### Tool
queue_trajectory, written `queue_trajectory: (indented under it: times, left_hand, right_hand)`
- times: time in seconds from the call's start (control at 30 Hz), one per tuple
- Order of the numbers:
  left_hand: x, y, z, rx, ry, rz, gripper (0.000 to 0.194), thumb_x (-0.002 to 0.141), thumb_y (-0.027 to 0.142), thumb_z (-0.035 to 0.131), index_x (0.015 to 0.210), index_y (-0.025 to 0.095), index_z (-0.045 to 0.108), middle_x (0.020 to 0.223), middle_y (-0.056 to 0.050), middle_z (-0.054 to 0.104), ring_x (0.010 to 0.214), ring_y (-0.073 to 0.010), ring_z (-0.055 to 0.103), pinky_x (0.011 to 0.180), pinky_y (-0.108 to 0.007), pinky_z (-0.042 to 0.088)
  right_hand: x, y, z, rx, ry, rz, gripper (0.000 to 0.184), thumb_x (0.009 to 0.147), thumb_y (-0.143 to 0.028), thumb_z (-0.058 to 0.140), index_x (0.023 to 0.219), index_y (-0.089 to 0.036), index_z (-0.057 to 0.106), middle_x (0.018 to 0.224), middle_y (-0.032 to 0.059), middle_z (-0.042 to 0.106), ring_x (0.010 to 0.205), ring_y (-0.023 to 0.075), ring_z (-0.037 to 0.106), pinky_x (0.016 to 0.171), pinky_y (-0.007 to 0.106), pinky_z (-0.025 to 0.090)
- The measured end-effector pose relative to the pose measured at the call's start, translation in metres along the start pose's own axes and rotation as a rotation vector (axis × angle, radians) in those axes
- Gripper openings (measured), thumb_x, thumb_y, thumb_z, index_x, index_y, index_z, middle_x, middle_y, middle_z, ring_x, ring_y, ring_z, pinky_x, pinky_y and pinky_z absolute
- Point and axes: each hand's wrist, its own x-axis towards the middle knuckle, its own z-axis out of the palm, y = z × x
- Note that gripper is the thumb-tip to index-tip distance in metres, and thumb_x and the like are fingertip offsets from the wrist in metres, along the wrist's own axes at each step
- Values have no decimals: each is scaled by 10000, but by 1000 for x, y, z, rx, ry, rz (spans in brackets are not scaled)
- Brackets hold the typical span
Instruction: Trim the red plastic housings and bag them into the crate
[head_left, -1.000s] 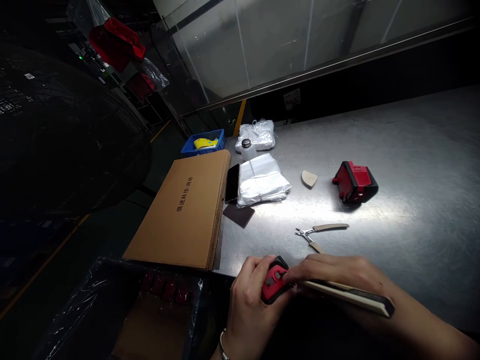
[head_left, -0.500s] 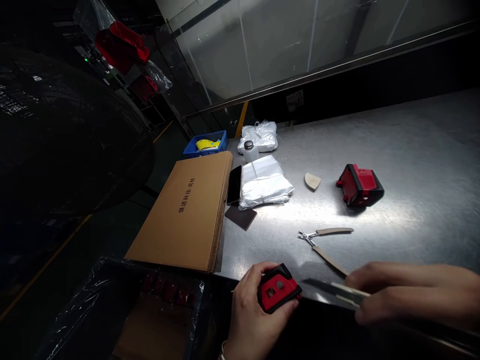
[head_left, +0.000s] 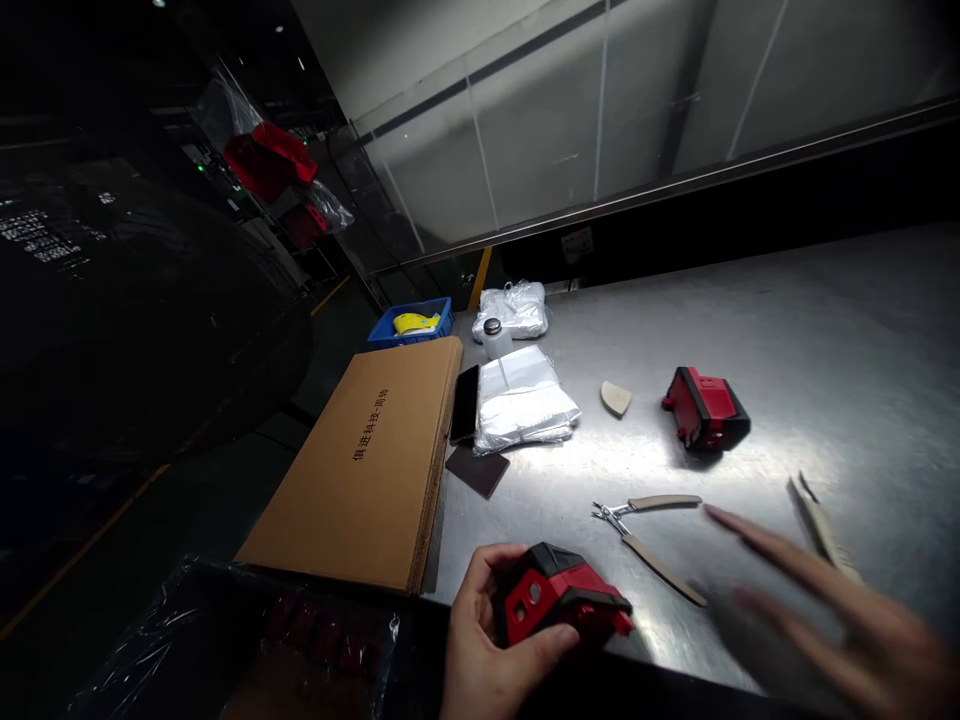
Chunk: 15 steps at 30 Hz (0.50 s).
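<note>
"俱进科技-周转" was read on centre-left carton point(head_left: 364, 470); lower-centre red-black housing point(head_left: 566, 595) was grasped by left hand point(head_left: 484, 655); right hand point(head_left: 855, 635) was held open.

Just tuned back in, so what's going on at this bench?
A person's left hand holds a red-and-black casing near the front edge of the bench. The blurred right hand is over the bench by the pliers, which lie with handles spread. A pointed tool shows beside that hand; whether it is held, I can't tell. A similar piece sits farther back.
</note>
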Motion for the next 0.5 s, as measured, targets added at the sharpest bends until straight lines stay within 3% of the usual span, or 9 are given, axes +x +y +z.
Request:
queue_trajectory:
  times: [0.03,0.07,0.13,0.2,0.27,0.37,0.5]
  left_hand:
    - [3,-1,0,-73,-39,-3,559,592,312,919,1061,215,631,1023,-59,743,941,-232,713,846,-314,556]
    - [7,-1,-1,-128,-85,-9,587,588,352,926,1072,222,621,1038,-59,736,948,-234,714,846,-319,558]
    - [20,-1,-2,-115,-186,0,645,581,465,921,1096,227,615,1058,-69,729,968,-251,713,849,-335,561]
    - [42,3,-5,80,-238,68,656,658,635,810,1123,208,631,1102,-103,721,1023,-275,699,866,-359,563]
    - [77,8,-8,324,-188,171,602,821,695,607,1135,182,643,1160,-130,696,1098,-273,665,916,-381,546]
    - [144,11,-4,510,-28,280,296,933,441,597,1022,160,626,1105,-101,658,1070,-225,630,960,-397,503]
    - [219,2,21,791,-74,334,129,906,269,674,891,143,653,1040,-52,669,968,-212,640,864,-421,538]
  right_hand:
    - [-5,-10,16,97,-133,21,724,743,-398,790,1414,-449,520,1455,29,577,1380,365,460,1119,506,408]
    - [-10,-20,32,247,-295,22,827,667,-407,842,1428,-404,517,1404,59,623,1329,377,520,1082,499,452]
    - [-14,-38,59,400,-411,53,734,668,-448,834,1357,-335,610,1309,76,689,1237,355,611,1026,443,508]
    - [-13,-49,78,402,-354,10,493,764,-465,753,1219,-279,711,1169,78,748,1074,312,705,944,396,560]
    - [-8,-49,89,279,-222,-114,343,835,-422,682,1136,-269,746,1069,65,770,957,279,735,888,363,582]
    - [0,-34,103,53,-75,-300,307,852,-354,645,1136,-295,744,1071,56,781,956,285,747,829,324,602]
    - [6,-10,123,-21,-17,-370,317,823,-371,653,1107,-288,765,1051,70,796,944,320,761,789,330,622]
